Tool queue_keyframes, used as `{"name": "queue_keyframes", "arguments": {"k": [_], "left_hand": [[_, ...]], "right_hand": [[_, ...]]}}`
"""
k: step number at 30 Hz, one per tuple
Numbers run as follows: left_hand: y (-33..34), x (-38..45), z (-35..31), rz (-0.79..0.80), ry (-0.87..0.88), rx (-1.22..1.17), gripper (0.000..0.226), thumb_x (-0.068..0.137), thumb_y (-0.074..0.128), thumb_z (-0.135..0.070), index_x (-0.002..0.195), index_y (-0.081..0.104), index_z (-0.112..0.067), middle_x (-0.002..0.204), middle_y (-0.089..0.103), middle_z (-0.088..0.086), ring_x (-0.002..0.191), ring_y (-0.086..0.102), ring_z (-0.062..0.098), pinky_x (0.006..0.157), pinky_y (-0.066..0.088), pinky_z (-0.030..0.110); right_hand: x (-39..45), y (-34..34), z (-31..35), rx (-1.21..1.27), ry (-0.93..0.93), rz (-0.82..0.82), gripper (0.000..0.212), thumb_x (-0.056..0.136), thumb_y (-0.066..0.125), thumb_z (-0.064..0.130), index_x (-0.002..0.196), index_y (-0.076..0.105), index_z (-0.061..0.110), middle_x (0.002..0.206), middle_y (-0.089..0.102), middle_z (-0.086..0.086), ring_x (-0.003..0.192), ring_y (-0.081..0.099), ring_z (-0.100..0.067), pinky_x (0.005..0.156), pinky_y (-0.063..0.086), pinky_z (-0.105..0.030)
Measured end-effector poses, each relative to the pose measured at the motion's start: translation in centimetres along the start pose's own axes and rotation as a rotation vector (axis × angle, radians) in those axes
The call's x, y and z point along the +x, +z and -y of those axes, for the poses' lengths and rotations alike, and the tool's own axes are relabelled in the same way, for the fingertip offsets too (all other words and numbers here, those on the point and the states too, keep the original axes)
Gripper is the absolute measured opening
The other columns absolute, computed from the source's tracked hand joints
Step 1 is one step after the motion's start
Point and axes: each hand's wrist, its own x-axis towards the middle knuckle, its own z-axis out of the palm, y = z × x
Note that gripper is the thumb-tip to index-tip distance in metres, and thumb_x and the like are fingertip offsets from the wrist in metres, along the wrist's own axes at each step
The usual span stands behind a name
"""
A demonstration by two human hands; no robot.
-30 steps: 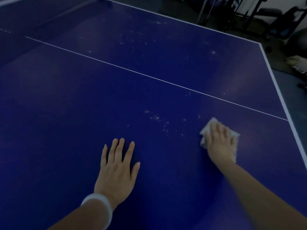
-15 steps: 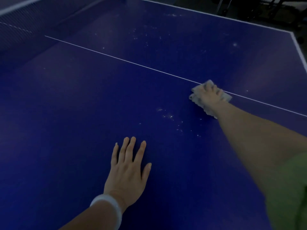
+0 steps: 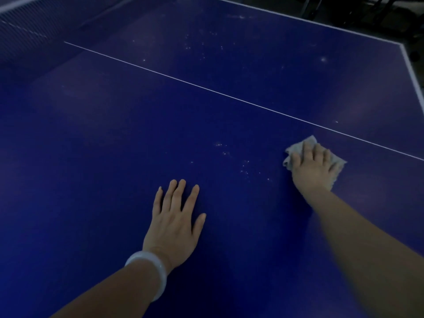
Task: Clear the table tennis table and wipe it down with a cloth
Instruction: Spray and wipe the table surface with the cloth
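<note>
Head view, dim light. The blue tabletop [image 3: 96, 138] of a table tennis table fills the frame, crossed by a thin white centre line [image 3: 206, 88] running from 10 o'clock to 4 o'clock. White edge lines border the far side and the right side, meeting in a corner at 2 o'clock. The net [image 3: 25, 24] shows at 11 o'clock. The left hand [image 3: 174, 223] lies palm down on the tabletop at about 6 o'clock, its fingers [image 3: 176, 193] straight, slightly spread and grasping nothing; a pale bangle [image 3: 149, 269] circles the wrist. The right hand [image 3: 314, 166], at 3 o'clock, presses flat on a crumpled light cloth [image 3: 298, 148], fingers extended over it rather than clenched; the cloth lies on the tabletop just on the near side of the centre line, its edges showing past the fingertips and both sides of the hand. Between the two hands a scatter of small white specks [image 3: 243, 166] marks the surface; more specks [image 3: 206, 42] lie beyond the centre line toward 12 o'clock.
</note>
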Motion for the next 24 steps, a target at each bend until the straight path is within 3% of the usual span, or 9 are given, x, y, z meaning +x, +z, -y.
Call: {"name": "queue_keyframes", "arguments": {"k": [5,7,9,12,14,16,19,22,24], "left_hand": [[0.0,0.1,-0.1,-0.017,-0.01,0.006,0.069,0.095,0.008,-0.058,0.155,0.014,-0.025,0.161,0.015,0.009,0.15,0.003,0.023,0.122,0.003,0.048],[0.0,0.1,-0.1,-0.021,-0.01,-0.002,0.069,0.094,0.008,-0.059,0.155,0.013,-0.026,0.161,0.014,0.009,0.15,0.002,0.023,0.122,0.002,0.048],[0.2,0.1,0.0,-0.024,-0.01,0.009,0.07,0.094,0.005,-0.059,0.155,0.01,-0.027,0.162,0.011,0.008,0.15,-0.001,0.022,0.122,-0.001,0.046],[0.2,0.0,-0.1,-0.033,-0.013,0.019,0.07,0.093,0.004,-0.059,0.155,0.01,-0.027,0.161,0.01,0.007,0.15,0.0,0.022,0.122,0.001,0.047],[0.2,0.1,-0.1,-0.03,-0.014,0.021,0.07,0.093,0.003,-0.059,0.155,0.009,-0.027,0.161,0.01,0.007,0.15,0.0,0.022,0.122,0.001,0.047],[0.3,0.0,-0.1,-0.027,-0.016,0.02,0.07,0.093,0.003,-0.059,0.155,0.009,-0.028,0.161,0.01,0.007,0.15,0.0,0.022,0.122,0.001,0.047],[0.2,0.0,-0.1,-0.036,-0.024,0.03,0.069,0.094,0.004,-0.06,0.155,0.01,-0.028,0.162,0.01,0.007,0.15,0.001,0.021,0.122,0.0,0.045],[0.3,0.0,-0.1,-0.049,-0.015,0.025,0.067,0.096,0.009,-0.059,0.155,0.014,-0.027,0.161,0.014,0.007,0.15,0.005,0.022,0.122,0.003,0.046],[0.4,0.1,-0.1,-0.055,-0.01,0.02,0.067,0.096,0.01,-0.059,0.154,0.015,-0.027,0.161,0.015,0.007,0.15,0.005,0.022,0.122,0.002,0.046]], "right_hand": [[-7.1,3.0,7.8,-0.145,-0.537,-0.002,0.062,0.101,0.022,0.048,0.156,0.004,0.025,0.164,-0.002,-0.005,0.149,-0.004,-0.034,0.116,-0.002,-0.062],[-8.3,2.9,7.8,-0.106,-0.719,0.094,0.062,0.1,0.011,0.054,0.156,-0.002,0.03,0.164,-0.007,0.0,0.15,-0.013,-0.025,0.118,-0.012,-0.054],[-7.1,2.2,4.9,-0.182,-0.794,0.11,0.062,0.098,0.01,0.05,0.156,0.0,0.03,0.164,-0.008,0.0,0.15,-0.013,-0.024,0.118,-0.006,-0.058],[-4.5,1.0,-1.4,-0.151,-0.317,-0.006,0.062,0.099,0.018,0.044,0.156,0.002,0.027,0.164,-0.007,-0.004,0.15,-0.003,-0.031,0.114,0.01,-0.067],[-4.5,0.3,-3.6,0.002,0.045,-0.017,0.061,0.101,0.013,0.05,0.156,-0.003,0.027,0.164,-0.004,-0.006,0.15,-0.001,-0.032,0.116,0.004,-0.064],[-6.0,0.7,-2.2,-0.011,0.118,-0.015,0.064,0.1,0.009,0.053,0.156,-0.006,0.025,0.164,-0.003,-0.009,0.15,-0.002,-0.033,0.117,0.0,-0.063],[-10.0,2.6,3.0,-0.081,-0.226,-0.044,0.066,0.101,0.017,0.051,0.156,-0.006,0.023,0.164,0.0,-0.008,0.149,0.003,-0.035,0.116,-0.001,-0.062],[-13.2,3.9,5.7,-0.144,-0.677,0.014,0.062,0.1,0.006,0.055,0.156,-0.002,0.029,0.164,-0.003,0.001,0.151,-0.006,-0.025,0.119,-0.005,-0.056],[-11.8,3.3,4.0,-0.198,-0.679,0.024,0.062,0.099,0.002,0.053,0.156,-0.004,0.029,0.164,-0.002,0.002,0.151,-0.006,-0.024,0.119,-0.002,-0.057]]}}
